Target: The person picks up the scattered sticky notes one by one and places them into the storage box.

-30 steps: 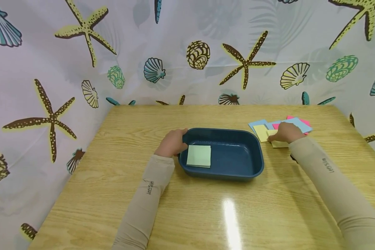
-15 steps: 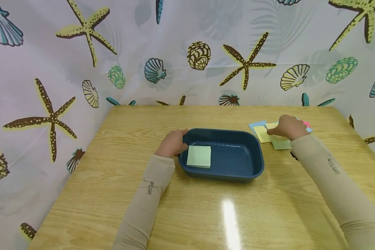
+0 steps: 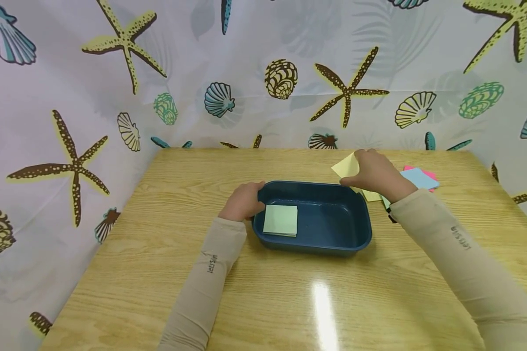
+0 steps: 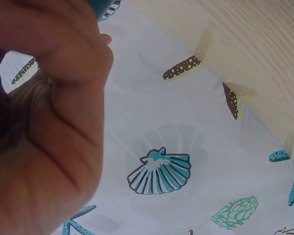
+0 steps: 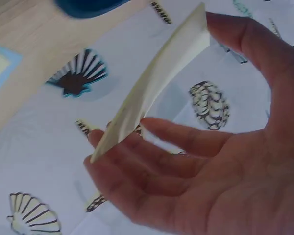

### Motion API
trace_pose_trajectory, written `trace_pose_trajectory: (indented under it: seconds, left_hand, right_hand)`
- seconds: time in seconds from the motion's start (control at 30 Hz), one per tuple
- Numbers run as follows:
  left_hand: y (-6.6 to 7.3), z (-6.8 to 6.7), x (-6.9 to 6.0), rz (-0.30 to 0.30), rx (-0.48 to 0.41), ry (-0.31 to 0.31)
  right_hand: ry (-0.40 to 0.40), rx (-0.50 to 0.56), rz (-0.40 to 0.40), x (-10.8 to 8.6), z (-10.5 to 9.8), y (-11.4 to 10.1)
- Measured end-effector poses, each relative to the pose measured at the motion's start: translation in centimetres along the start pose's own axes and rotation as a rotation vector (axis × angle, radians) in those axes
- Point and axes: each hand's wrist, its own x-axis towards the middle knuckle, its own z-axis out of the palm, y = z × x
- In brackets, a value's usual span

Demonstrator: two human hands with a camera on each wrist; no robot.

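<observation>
A dark blue plastic tray (image 3: 320, 246) stands on the table, and my left hand (image 3: 241, 202) grips its left rim. Inside the tray, at the left end, lies a small stack of pale green sticky notes (image 3: 280, 219). My right hand (image 3: 375, 173) holds a pale yellow sticky note (image 3: 346, 165) above the tray's back right corner. In the right wrist view the yellow note (image 5: 154, 81) is pinched between thumb and fingers and bends slightly. The left wrist view shows the curled left hand (image 4: 54, 112) close up; the grip on the rim is mostly out of frame.
Right of the tray, more sticky notes lie in a loose pile: a blue note (image 3: 421, 178), a pink note (image 3: 430, 174) and a yellow note (image 3: 371, 195), partly hidden by the right hand. A shell-patterned cloth (image 3: 246, 73) hangs behind the wooden table (image 3: 193, 170).
My right hand has picked up a yellow sticky note from the pile and moved left with it toward the tray. My left hand has stayed on the tray rim.
</observation>
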Motion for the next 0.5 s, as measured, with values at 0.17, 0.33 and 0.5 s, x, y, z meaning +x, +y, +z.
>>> trace_pose_trajectory:
  seconds: [0.17, 0.33, 0.5]
  left_hand:
    - [-0.1, -0.1, 0.0, -0.002, -0.002, -0.005]
    - [-0.2, -0.1, 0.2, -0.005, 0.006, 0.0]
    - [-0.1, -0.1, 0.3, 0.001, 0.016, -0.005]
  right_hand:
    - [-0.04, 0.002, -0.15, 0.3, 0.9, -2.8]
    - [-0.137, 0.012, -0.321, 1.3, 3.4, -5.1]
    - [-0.25, -0.042, -0.425, 2.3, 6.5, -6.9]
